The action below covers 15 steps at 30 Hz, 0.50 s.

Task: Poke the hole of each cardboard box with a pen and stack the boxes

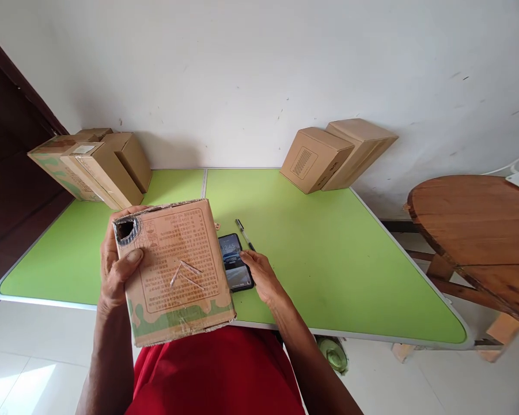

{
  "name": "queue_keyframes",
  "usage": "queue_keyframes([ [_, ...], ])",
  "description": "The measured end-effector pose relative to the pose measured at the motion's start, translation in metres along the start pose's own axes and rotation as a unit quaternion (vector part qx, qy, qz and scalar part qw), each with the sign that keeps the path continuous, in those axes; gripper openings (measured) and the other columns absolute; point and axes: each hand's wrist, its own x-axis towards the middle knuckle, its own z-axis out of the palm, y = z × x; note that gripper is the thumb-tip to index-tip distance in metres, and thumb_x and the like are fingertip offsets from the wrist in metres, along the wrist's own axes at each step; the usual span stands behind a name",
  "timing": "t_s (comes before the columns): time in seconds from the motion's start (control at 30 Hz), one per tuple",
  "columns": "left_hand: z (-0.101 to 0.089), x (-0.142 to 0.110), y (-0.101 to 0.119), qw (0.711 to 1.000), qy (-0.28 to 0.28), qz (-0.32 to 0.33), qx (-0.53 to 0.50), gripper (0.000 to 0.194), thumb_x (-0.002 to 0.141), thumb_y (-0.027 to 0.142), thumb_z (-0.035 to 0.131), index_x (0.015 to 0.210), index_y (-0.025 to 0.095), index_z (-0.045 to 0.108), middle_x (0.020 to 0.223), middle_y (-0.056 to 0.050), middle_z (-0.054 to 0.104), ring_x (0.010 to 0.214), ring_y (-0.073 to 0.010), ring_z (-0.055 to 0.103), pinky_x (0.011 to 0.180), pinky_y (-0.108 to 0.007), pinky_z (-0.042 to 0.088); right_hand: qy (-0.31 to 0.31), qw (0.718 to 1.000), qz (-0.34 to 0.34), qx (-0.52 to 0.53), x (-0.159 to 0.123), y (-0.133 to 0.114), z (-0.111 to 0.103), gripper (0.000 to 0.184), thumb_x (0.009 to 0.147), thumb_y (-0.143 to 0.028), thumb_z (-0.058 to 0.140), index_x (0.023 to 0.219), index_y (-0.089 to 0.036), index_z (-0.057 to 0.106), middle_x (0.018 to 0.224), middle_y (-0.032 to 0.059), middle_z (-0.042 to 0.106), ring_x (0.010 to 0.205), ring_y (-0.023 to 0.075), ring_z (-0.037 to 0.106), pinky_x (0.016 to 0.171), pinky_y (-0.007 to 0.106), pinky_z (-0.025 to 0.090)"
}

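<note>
My left hand (118, 271) grips a worn cardboard box (177, 282) by its left side, its thumb pressed on the printed front. The box is raised before me over the near table edge, with a ragged hole in its upper left corner, printed text and a green band at the bottom. My right hand (261, 274) is closed at the right edge of a smartphone (237, 271), the thumb over its lit screen, which reads 12:45. The box covers part of the phone's left side. Just beyond the phone lies a pen (244, 233).
Several cardboard boxes (112, 173) stand at the back left of the green table (328, 259). Two more boxes (315, 161) lean together at the back right, near the wall. A round wooden table (475, 225) is on the right. A green glass object (333, 354) sits below the front edge.
</note>
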Motion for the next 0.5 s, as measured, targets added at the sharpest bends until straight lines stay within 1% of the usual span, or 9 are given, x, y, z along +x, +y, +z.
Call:
queue_keyframes([
  [0.07, 0.001, 0.0, 0.0, 1.0, 0.0, -0.002, -0.001, 0.05, 0.074, 0.047, 0.092, 0.12, 0.028, 0.086, 0.126, -0.011, 0.084, 0.12, -0.0412, 0.078, 0.101, -0.052, 0.069, 0.002, 0.999, -0.003, -0.038, 0.015, 0.0, -0.002, 0.053, 0.103, -0.066, 0.08, 0.081, -0.021, 0.064, 0.072, -0.0053, 0.06, 0.063, 0.0142, 0.056, 0.065, 0.029, 0.05],
  [0.1, 0.002, 0.0, 0.0, 1.0, -0.002, 0.0, -0.003, 0.048, 0.075, 0.047, 0.092, 0.118, 0.028, 0.086, 0.126, -0.011, 0.084, 0.119, -0.0407, 0.078, 0.1, -0.051, 0.069, 0.011, 0.998, -0.007, -0.058, 0.022, -0.002, -0.003, 0.049, 0.107, -0.062, 0.078, 0.085, -0.02, 0.066, 0.076, -0.0046, 0.062, 0.066, 0.0146, 0.059, 0.068, 0.03, 0.053],
  [0.17, 0.003, 0.0, -0.001, 1.0, -0.009, 0.003, -0.011, 0.05, 0.076, 0.046, 0.092, 0.121, 0.026, 0.085, 0.126, -0.01, 0.083, 0.12, -0.0399, 0.079, 0.099, -0.049, 0.069, 0.035, 0.994, -0.02, -0.097, 0.033, -0.007, -0.004, 0.042, 0.11, -0.058, 0.077, 0.094, -0.019, 0.07, 0.086, -0.0017, 0.069, 0.075, 0.017, 0.066, 0.075, 0.033, 0.058],
  [0.27, 0.005, -0.002, -0.004, 0.999, -0.028, 0.003, -0.027, 0.057, 0.08, 0.045, 0.091, 0.131, 0.024, 0.083, 0.13, -0.011, 0.082, 0.122, -0.0392, 0.079, 0.097, -0.046, 0.068, 0.062, 0.985, -0.046, -0.153, 0.041, -0.018, -0.006, 0.035, 0.106, -0.055, 0.077, 0.107, -0.02, 0.074, 0.102, 0.0044, 0.078, 0.093, 0.0237, 0.075, 0.09, 0.042, 0.061],
  [0.37, 0.005, -0.004, -0.007, 0.998, -0.045, 0.017, -0.041, 0.055, 0.083, 0.043, 0.089, 0.134, 0.025, 0.081, 0.135, -0.01, 0.081, 0.122, -0.0377, 0.079, 0.098, -0.043, 0.066, 0.068, 0.973, -0.073, -0.208, 0.036, -0.028, -0.007, 0.034, 0.096, -0.056, 0.069, 0.104, -0.023, 0.077, 0.108, 0.0111, 0.083, 0.107, 0.0347, 0.077, 0.102, 0.053, 0.058],
  [0.43, 0.005, -0.004, -0.009, 0.997, -0.056, 0.025, -0.039, 0.055, 0.086, 0.045, 0.088, 0.137, 0.026, 0.08, 0.136, -0.01, 0.081, 0.123, -0.0368, 0.078, 0.101, -0.043, 0.064, 0.063, 0.965, -0.09, -0.24, 0.027, -0.033, -0.006, 0.044, 0.09, -0.061, 0.064, 0.106, -0.024, 0.079, 0.117, 0.0172, 0.084, 0.119, 0.0436, 0.075, 0.111, 0.062, 0.054],
  [0.5, 0.004, -0.006, -0.012, 0.997, -0.061, 0.027, -0.028, 0.056, 0.088, 0.048, 0.087, 0.139, 0.027, 0.079, 0.136, -0.01, 0.081, 0.122, -0.0356, 0.077, 0.103, -0.044, 0.062, 0.058, 0.958, -0.107, -0.262, 0.015, -0.037, -0.004, 0.06, 0.084, -0.065, 0.066, 0.122, -0.021, 0.08, 0.136, 0.0225, 0.08, 0.138, 0.0503, 0.068, 0.122, 0.069, 0.048],
])
